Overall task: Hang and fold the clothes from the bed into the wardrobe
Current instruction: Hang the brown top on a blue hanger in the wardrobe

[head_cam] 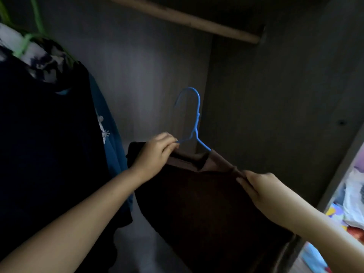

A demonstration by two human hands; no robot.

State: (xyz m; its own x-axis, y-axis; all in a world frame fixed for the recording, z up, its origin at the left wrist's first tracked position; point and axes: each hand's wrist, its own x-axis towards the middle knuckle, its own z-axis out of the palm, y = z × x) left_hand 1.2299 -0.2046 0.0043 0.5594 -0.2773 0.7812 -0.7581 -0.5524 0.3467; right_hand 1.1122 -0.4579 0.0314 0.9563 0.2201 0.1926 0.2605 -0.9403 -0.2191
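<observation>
A dark brown garment (197, 194) hangs on a blue hanger (195, 119) inside the dim wardrobe, below the wooden rail (197, 20). The hanger's hook points up and is not on the rail. My left hand (155, 152) pinches the hanger's left arm together with the garment's shoulder. My right hand (260, 188) grips the garment's right shoulder over the hanger's other end.
Several clothes hang at the left: a black garment (45, 144), a teal one (112, 138) and a white patterned one on a green hanger (29, 42). The wardrobe's side wall (275, 95) stands at the right. Colourful bedding (350, 203) shows at the right edge.
</observation>
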